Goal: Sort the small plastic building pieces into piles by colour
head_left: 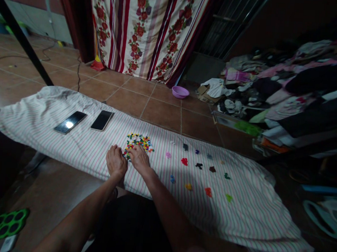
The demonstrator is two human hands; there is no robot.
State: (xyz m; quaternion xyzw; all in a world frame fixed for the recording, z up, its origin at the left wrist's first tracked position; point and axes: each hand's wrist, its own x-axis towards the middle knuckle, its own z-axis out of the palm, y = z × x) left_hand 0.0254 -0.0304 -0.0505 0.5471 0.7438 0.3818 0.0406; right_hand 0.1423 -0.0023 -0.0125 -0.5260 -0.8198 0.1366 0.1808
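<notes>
A mixed pile of small coloured pieces (139,140) lies on the striped cloth (159,138). At the pile's near edge is my right hand (138,157), its fingers bent down among the pieces; what they pinch is too small to name. Just left of it, my left hand (116,161) rests beside the pile with its fingers curled together, their tips hidden. To the right sit small single-colour groups, among them red (184,161), black (199,166), brown (212,169), yellow (188,186), orange (208,192) and lime green (228,197).
Two phones lie on the cloth's left part, one reflecting light (70,122), the other dark (102,120). Beyond the cloth, a pink basin (180,91) stands on the tiled floor near a floral curtain (145,33). Heaped clothes (273,86) are at the right.
</notes>
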